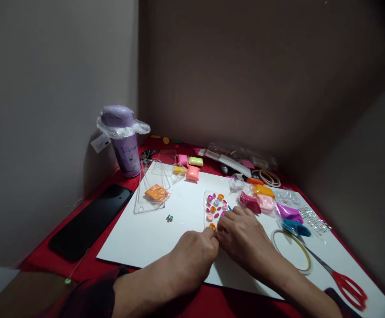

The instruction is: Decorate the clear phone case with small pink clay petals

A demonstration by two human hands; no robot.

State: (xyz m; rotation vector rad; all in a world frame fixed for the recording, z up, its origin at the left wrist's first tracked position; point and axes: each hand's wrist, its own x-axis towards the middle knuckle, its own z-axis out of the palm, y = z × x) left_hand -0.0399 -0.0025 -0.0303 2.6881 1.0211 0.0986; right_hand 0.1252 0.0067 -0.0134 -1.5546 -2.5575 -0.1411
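My left hand (197, 254) and my right hand (245, 234) meet at the near edge of a small clear plastic panel (206, 207). Pink, orange, white and purple round pieces and small dark pink ovals dot the panel. My left fingers are closed beside an orange round piece (212, 227) at its near end. Over the panel's right side, the fingers of my right hand are curled in; what they pinch is hidden. A thin blue tip (230, 208) sticks out beyond my right knuckles. Both hands are above a white board (175, 238).
Clear panels (149, 211) with an orange clay packet (157, 193) lie left. Bagged clay (263, 203), a tape ring (306, 260), red-handled scissors (348, 287) and a gem sheet (314, 221) are right. A black phone (89, 223) and purple tumbler (126, 150) stand left.
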